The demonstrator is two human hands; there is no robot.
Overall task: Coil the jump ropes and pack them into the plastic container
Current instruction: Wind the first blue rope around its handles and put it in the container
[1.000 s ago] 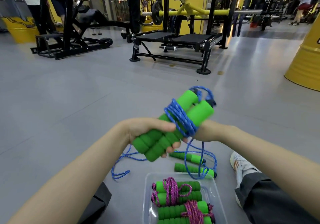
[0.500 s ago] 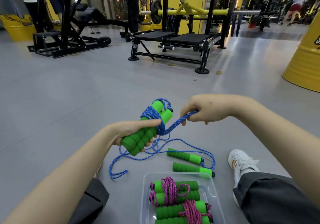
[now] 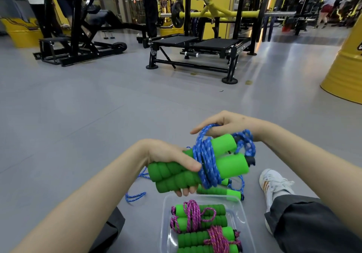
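Note:
My left hand (image 3: 168, 159) grips the two green foam handles (image 3: 197, 164) of a jump rope, held side by side above the floor. Blue rope (image 3: 207, 164) is wound several times round their middle. My right hand (image 3: 225, 124) is just behind the handles and holds a loop of that blue rope. Below stands the clear plastic container (image 3: 165, 225) with two coiled jump ropes, green handles bound in pink rope (image 3: 195, 215). Another blue jump rope (image 3: 225, 191) lies loose on the floor behind the container, partly hidden by the handles.
I sit on a grey gym floor, my white shoe (image 3: 274, 184) at the right. A black and yellow weight rack (image 3: 205, 43) stands ahead, another machine (image 3: 78, 37) at the back left, a yellow barrel (image 3: 346, 70) at the right. People stand far behind.
My right hand has carried the blue rope up and over the handles, adding a turn. The handles have swung closer to the camera and lie more level, right above the container.

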